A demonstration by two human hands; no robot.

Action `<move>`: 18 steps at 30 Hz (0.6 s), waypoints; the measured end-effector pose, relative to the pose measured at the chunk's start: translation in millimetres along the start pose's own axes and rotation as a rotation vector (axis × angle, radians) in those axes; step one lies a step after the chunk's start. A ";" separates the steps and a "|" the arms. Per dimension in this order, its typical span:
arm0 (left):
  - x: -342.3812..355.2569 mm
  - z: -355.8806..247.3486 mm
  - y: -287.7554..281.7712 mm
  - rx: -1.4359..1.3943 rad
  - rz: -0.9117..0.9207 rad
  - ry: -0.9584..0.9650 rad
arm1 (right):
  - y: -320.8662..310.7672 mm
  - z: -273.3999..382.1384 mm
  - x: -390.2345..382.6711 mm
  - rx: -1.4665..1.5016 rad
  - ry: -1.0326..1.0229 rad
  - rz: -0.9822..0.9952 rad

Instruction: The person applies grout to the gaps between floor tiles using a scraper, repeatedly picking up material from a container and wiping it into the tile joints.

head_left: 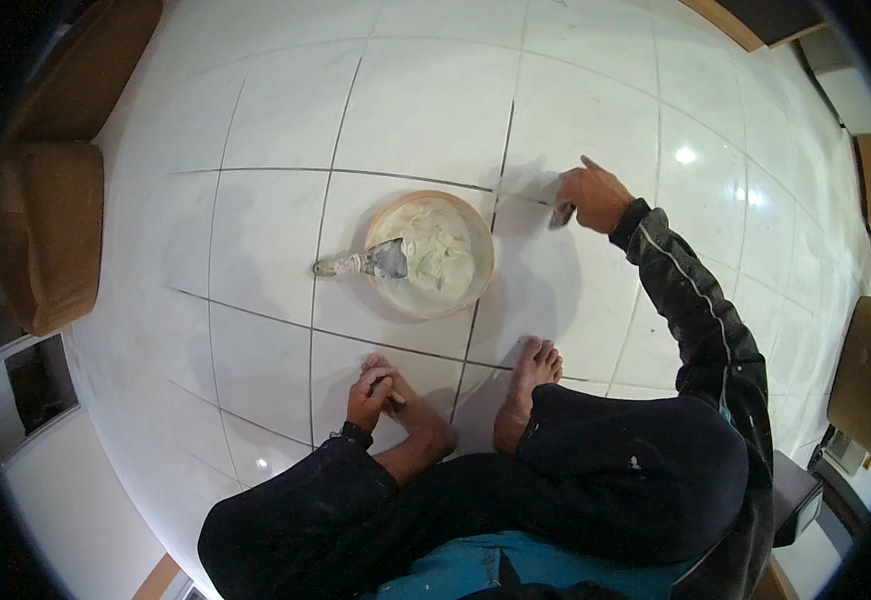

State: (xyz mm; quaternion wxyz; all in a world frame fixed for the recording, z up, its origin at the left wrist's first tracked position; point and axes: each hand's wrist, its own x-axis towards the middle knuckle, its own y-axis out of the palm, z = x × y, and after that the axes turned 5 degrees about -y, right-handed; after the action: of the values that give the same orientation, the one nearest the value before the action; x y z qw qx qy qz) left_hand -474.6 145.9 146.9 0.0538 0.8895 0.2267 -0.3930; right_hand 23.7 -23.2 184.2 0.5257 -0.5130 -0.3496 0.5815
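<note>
Right hand [592,196] upper centre, closed round small scraper [562,214], working filler into floor joint [504,150]. Left hand [370,394] curled, resting on foot [411,410]. Next likely: reload from bowl [434,254].

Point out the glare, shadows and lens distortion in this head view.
Head view: bright glare spots sit on the glossy white floor tiles at upper right and lower left; soft shadows fall left of the right hand and around the bowl; straight grout lines bow toward the dark fisheye rim.
</note>
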 end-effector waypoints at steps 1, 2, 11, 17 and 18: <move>0.2 8.8 -1.9 -0.003 -0.014 0.040 | -9.2 -0.1 6.4 0.111 0.114 0.040; 0.8 9.8 -1.3 -0.006 -0.021 0.083 | -9.5 2.8 14.4 0.234 0.171 -0.121; -6.4 3.0 0.6 -0.135 0.000 -0.045 | 26.1 52.9 59.3 0.055 0.084 -0.247; -5.0 -2.8 6.0 -0.103 -0.011 0.037 | 63.4 50.2 17.3 -0.180 -0.130 -0.246; -6.2 0.5 2.3 -0.103 -0.019 0.036 | 44.0 54.7 20.8 -0.074 -0.053 -0.108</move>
State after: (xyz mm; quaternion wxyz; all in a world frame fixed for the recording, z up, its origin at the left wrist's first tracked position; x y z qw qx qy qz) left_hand -477.6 141.4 150.8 0.0917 0.8902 0.2562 -0.3654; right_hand -38.6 -4.6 150.4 0.5274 -0.4969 -0.4121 0.5524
